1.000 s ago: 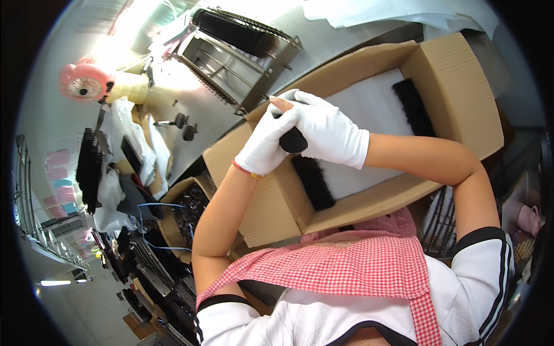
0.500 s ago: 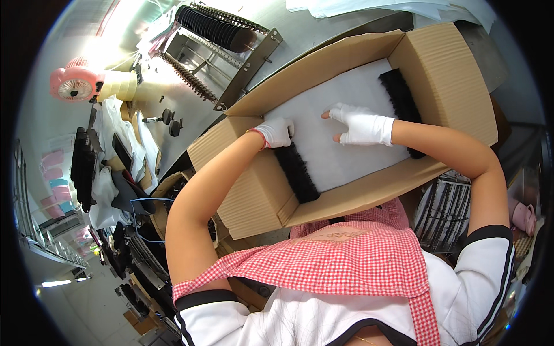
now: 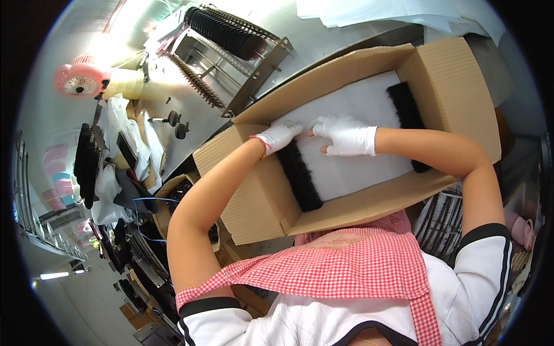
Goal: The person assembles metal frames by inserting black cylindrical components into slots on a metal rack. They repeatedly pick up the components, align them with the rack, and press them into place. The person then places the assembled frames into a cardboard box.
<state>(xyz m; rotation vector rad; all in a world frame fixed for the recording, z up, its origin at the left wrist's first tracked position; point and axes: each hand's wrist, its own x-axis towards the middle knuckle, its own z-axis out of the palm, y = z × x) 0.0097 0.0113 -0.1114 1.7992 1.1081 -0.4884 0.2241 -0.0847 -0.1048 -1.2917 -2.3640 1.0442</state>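
The two gloved hands are apart, with a narrow gap between them, over a cardboard box at 2 o'clock of the view: the left hand is at the upper end of the black fuzzy strip at the box's 8 o'clock, its grip impossible to tell. The right hand, thumb parted from bent fingers, is over the white sheet; a metal rack stands on the worktop at 11 o'clock.

Workshop, evidently; metal-topped bench; slotted metal rack holding row of black discs; open cardboard box
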